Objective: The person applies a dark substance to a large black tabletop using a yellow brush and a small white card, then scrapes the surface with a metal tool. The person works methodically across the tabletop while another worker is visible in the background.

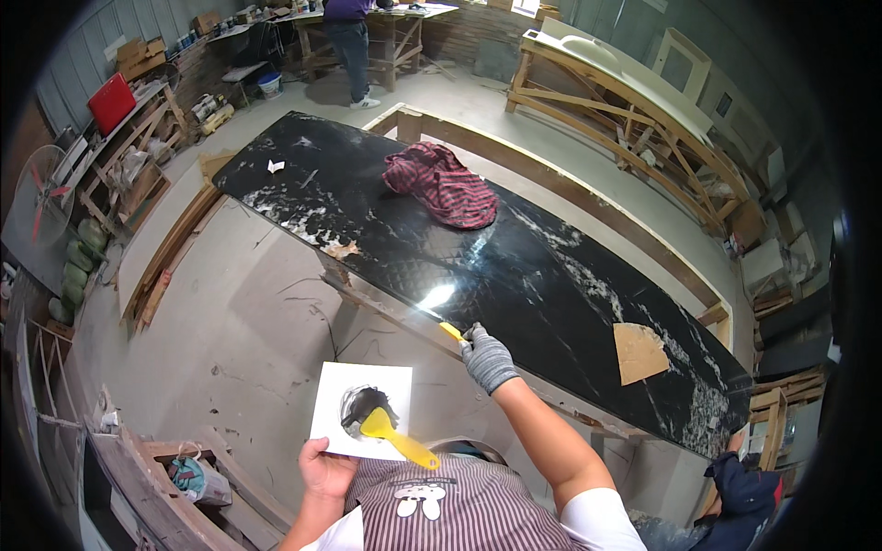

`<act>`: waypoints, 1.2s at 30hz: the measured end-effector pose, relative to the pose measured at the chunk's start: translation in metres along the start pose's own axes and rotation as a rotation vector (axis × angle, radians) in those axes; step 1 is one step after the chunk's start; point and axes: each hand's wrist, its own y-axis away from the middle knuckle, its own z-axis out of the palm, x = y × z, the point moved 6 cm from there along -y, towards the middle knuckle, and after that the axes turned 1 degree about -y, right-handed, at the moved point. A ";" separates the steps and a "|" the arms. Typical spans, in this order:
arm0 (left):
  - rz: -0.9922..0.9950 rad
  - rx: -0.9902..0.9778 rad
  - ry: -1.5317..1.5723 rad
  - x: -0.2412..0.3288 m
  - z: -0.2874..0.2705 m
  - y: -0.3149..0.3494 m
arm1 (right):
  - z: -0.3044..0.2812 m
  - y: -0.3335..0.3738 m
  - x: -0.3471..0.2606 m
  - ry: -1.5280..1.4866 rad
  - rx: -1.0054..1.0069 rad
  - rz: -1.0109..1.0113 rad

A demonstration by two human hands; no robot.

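Note:
My bare left hand (328,468) grips the lower left edge of a white square board (335,390). Dark paste (365,406) is smeared on the board's middle, and a yellow plastic scraper (401,437) lies across it, its handle reaching past the edge. In a grey knit glove, my right hand (490,359) is closed round the yellow handle of a putty knife (449,331). The knife's thin blade points at the near edge of a black marble-patterned slab (542,312); glare leaves contact unclear. A striped red-and-black cloth (446,186) lies bunched on the slab.
Brown cardboard (640,354) rests on the slab's right part. Around the slab runs a wooden frame (551,176). One person (349,55) stands at a far bench; another person (746,491) is close by at lower right. A standing fan (48,193) is at left.

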 end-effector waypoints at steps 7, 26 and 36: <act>0.011 0.016 0.018 0.010 -0.009 -0.008 | 0.014 -0.032 -0.009 0.092 -0.022 0.092; 0.006 -0.005 0.038 0.019 -0.007 -0.018 | 0.014 -0.039 -0.017 0.102 -0.065 0.155; -0.036 -0.016 -0.030 0.016 0.001 -0.020 | 0.018 -0.046 -0.025 0.051 -0.108 0.153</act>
